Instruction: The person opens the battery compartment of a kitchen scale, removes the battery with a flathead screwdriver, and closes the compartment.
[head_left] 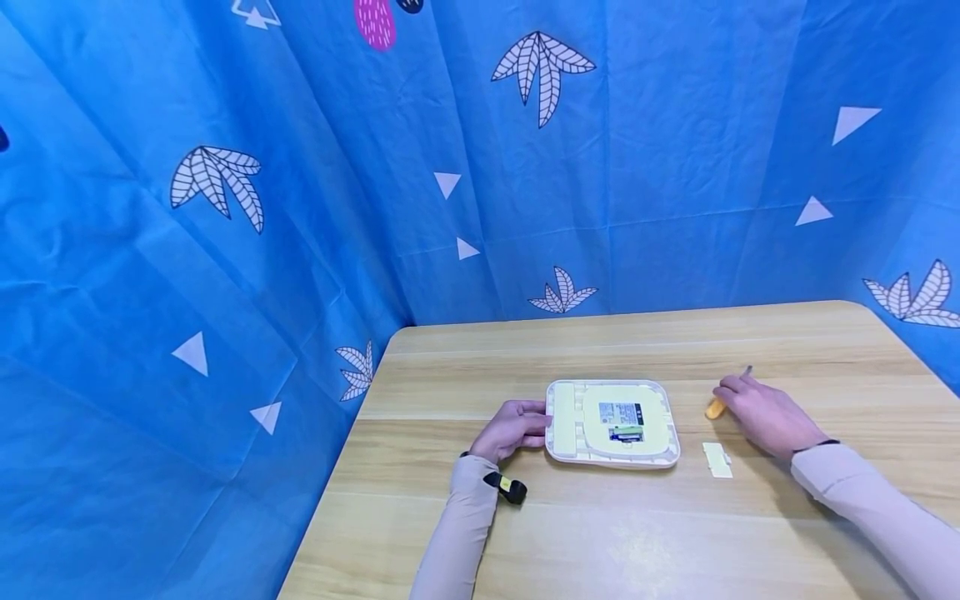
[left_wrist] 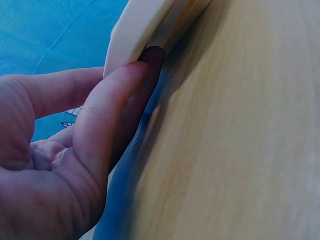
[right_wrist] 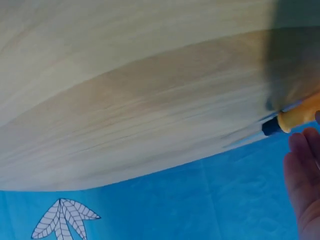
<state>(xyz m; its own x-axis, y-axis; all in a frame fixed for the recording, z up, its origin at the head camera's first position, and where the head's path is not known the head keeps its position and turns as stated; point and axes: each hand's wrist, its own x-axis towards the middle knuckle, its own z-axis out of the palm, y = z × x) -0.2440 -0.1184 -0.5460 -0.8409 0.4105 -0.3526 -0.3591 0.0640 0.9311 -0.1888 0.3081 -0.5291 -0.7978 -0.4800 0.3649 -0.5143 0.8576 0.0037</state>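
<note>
A flat white rounded device (head_left: 575,421), perhaps a scale, shows a label and an open battery compartment (head_left: 627,434) with batteries inside. At its left edge, my left hand (head_left: 512,431) holds the rim between thumb and fingers; in the left wrist view a fingertip reaches beneath the edge (left_wrist: 135,37). Over to the right, my right hand (head_left: 765,412) grips a screwdriver (head_left: 716,408) with an orange handle. The right wrist view shows the handle's dark collar, thin shaft and some fingers (right_wrist: 302,175); the rest of that hand is out of frame.
A small white battery cover (head_left: 717,460) lies on the wooden table (head_left: 600,533) between the device and my right hand. A blue patterned curtain (head_left: 660,167) hangs behind the table and along its left side. My left wrist wears a black strap (head_left: 513,490).
</note>
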